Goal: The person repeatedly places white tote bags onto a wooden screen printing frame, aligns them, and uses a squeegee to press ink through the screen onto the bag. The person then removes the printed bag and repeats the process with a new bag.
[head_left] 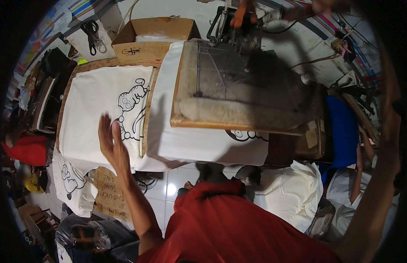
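My left hand (pixel 109 139) is raised over the right part of a pile of white fabric pieces (pixel 89 109), its fingers stretched out and holding nothing. A black-outlined cartoon print (pixel 132 101) shows on the top piece beside it. To the right, the large upper plate (pixel 238 105) of a heat press hangs over another white fabric piece (pixel 190 147). It hides most of that piece; part of a print (pixel 243 135) shows below its front edge. My right arm reaches up along the right rim. At the top, my right hand (pixel 328 5) is near the press's upper parts, dim and smeared.
An open cardboard box (pixel 144 52) stands behind the fabric pile. Cream fabric (pixel 286 188) lies heaped below the press. A blue chair (pixel 341 127) is to the right, with another person's arm (pixel 357 171) beyond it. Black plastic bags (pixel 98 236) lie at lower left.
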Demonstrator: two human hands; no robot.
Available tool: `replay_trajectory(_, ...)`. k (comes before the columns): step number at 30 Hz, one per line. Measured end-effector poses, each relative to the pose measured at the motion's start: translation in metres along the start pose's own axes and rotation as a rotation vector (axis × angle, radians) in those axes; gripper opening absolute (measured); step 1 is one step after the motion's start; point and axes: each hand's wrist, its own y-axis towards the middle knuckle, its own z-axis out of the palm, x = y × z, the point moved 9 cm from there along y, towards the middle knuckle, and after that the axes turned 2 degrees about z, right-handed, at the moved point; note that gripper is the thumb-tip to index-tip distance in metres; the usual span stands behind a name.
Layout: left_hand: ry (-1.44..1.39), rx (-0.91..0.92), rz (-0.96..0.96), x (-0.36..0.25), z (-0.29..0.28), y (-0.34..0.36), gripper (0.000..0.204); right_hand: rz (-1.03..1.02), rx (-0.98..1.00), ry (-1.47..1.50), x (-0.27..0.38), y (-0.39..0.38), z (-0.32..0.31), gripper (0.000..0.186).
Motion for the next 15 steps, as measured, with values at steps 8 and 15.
replay_trajectory(8, -0.24, 0.722, 0.445, -0.176, 0.229, -0.021, 0.053, -0.055, 0.423, 0.328, 0.078, -0.067, 0.198, 0.052)
replay_trajectory(15, 0.172, 1.025, 0.592, -0.134, 0.283, -0.087, 0.082, -0.145, 0.232, 0.323, 0.088, -0.06, 0.255, 0.045)
